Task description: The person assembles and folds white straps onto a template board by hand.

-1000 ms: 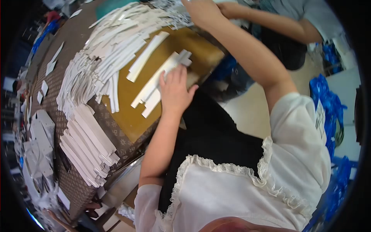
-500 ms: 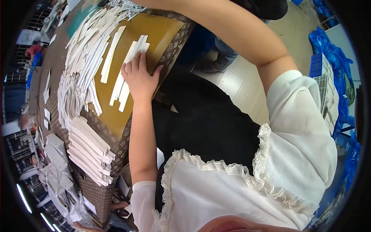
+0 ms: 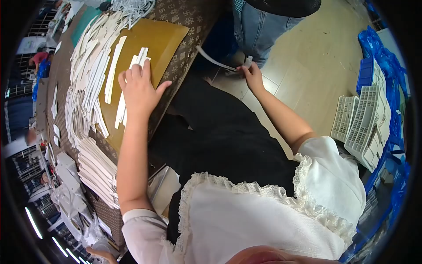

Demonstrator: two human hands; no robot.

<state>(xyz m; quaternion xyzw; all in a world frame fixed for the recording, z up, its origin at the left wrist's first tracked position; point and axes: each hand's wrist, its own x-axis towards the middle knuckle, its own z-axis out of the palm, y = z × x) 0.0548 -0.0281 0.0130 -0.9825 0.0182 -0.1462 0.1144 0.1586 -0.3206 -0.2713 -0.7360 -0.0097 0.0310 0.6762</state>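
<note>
My left hand (image 3: 140,90) lies palm down on a few narrow white strips (image 3: 119,112) on a mustard-coloured sheet (image 3: 169,37), its fingers spread. Beside it on the sheet is another white strip (image 3: 114,70). Off the table's edge, my right hand (image 3: 253,78) pinches a long, curved white strip (image 3: 213,59) near one end. A small whitish piece (image 3: 248,61) shows at its fingertips; what it is cannot be made out. A large loose pile of white strips (image 3: 88,61) covers the table left of the sheet.
Stacked strips (image 3: 99,169) lie at the table's near end, with curly pale strips (image 3: 134,11) at the top. Another person's jeans-clad leg (image 3: 257,33) stands beyond my right hand. White crates (image 3: 362,119) and blue plastic (image 3: 378,48) are at the right.
My right hand, out of view beyond the top edge before, is now right of the table with a white strip. The view has shifted, and the other person's leg shows more.
</note>
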